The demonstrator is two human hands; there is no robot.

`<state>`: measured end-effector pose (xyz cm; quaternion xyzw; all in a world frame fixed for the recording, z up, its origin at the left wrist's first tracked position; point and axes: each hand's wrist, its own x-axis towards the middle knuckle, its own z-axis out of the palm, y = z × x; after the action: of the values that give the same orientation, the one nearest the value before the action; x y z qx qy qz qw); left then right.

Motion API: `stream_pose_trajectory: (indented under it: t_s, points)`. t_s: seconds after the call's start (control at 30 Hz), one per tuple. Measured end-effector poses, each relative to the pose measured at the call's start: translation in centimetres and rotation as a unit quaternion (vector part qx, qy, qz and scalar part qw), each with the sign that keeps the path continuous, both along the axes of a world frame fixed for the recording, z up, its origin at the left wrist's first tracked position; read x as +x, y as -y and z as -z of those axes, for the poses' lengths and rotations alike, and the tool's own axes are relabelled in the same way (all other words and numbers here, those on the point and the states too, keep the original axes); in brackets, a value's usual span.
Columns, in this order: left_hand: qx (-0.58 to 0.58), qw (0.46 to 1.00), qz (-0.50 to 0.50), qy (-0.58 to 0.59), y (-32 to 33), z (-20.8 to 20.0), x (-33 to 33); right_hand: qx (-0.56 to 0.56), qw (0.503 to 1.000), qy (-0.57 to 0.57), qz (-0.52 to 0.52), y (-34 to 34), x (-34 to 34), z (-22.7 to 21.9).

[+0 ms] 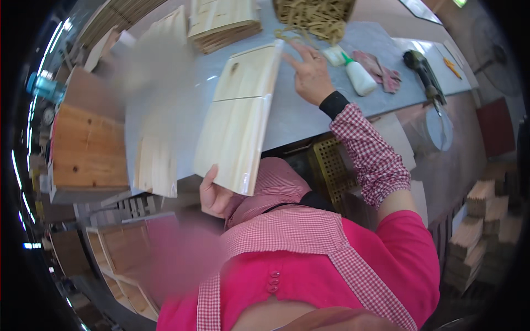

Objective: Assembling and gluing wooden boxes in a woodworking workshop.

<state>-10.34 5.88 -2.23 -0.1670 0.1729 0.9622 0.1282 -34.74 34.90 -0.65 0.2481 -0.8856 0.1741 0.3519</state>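
A pale wooden board [234, 124] slants across my front, its lower end over my lap and its far end over the grey table [298, 118]. It has a groove across it and a dark knot near the far end. My left hand [214, 194] grips its near left corner, thumb on the top face. Beside the far right corner is my right hand [313, 74], fingers stretched and apart; whether a fingertip touches the board's edge I cannot tell. Close to this hand stand a white bottle with a green nozzle [360, 78] and a crumpled pinkish glove [382, 70].
At the back are a box of thin wooden strips [317, 21] and stacked boards [223, 25]. Another board [156, 165] overhangs the table at left. A power tool [424, 73] and yellow cutter [452, 68] lie at right. Below is a yellow crate [333, 165].
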Motion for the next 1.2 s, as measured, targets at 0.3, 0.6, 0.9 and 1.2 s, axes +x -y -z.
stream_pose_trajectory:
  t_s: [0.3, 0.6, 0.9, 1.2]
  points:
    - [0.004, 0.999, -0.027, -0.031, 1.8, 0.5, 0.5, 0.08, 0.913, 0.163, 0.366, -20.7, -1.3, 2.6]
    - [0.023, 0.999, -0.034, -0.028, 2.2, -0.5, 1.9, 0.051, 0.864, 0.312, 0.392, -21.7, -3.2, 2.6]
    - [-0.019, 0.987, -0.122, -0.104, 3.4, -3.6, 3.4, 0.064, 0.996, 0.031, -0.046, 3.7, -8.1, -7.6]
    - [-0.056, 0.955, -0.255, -0.137, 5.9, -7.0, 5.3, 0.188, 0.981, 0.045, 0.034, 21.1, -18.3, -5.4]
